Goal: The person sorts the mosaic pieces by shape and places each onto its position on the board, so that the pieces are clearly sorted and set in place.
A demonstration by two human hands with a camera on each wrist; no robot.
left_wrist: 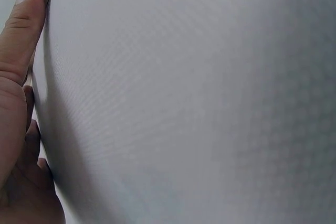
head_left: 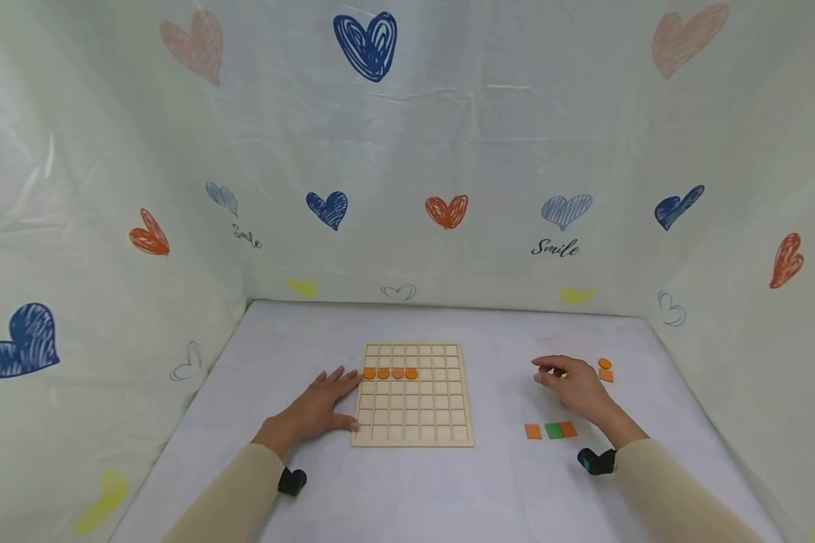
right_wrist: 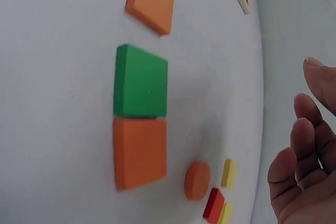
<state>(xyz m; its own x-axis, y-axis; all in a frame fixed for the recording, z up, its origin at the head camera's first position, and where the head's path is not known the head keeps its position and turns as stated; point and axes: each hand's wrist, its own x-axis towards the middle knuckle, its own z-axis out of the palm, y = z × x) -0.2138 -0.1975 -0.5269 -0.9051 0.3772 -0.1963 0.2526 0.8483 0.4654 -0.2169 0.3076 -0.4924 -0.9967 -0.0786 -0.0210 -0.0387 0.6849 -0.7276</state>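
Observation:
A wooden grid board [head_left: 414, 407] lies flat on the table. Several orange discs [head_left: 411, 373] form a line in one of its upper rows, from the left edge inward. My left hand [head_left: 319, 406] rests along the board's left side, fingers stretched out and spread, thumb [left_wrist: 23, 24] at the board's edge. To the right of the board, my right hand [head_left: 573, 385] hovers over the table with fingers loosely bent. Nothing shows between its thumb and fingertips in the right wrist view. A yellow piece [head_left: 564, 375] peeks out under this hand.
Nearer me on the right lie an orange square [head_left: 533, 431] and a green square [head_left: 554, 430] that touches another orange square [head_left: 568, 428]. Beyond the right hand are an orange disc [head_left: 604, 363] and an orange piece [head_left: 606, 375]. A red piece [right_wrist: 213, 205] lies among yellow ones [right_wrist: 229, 174].

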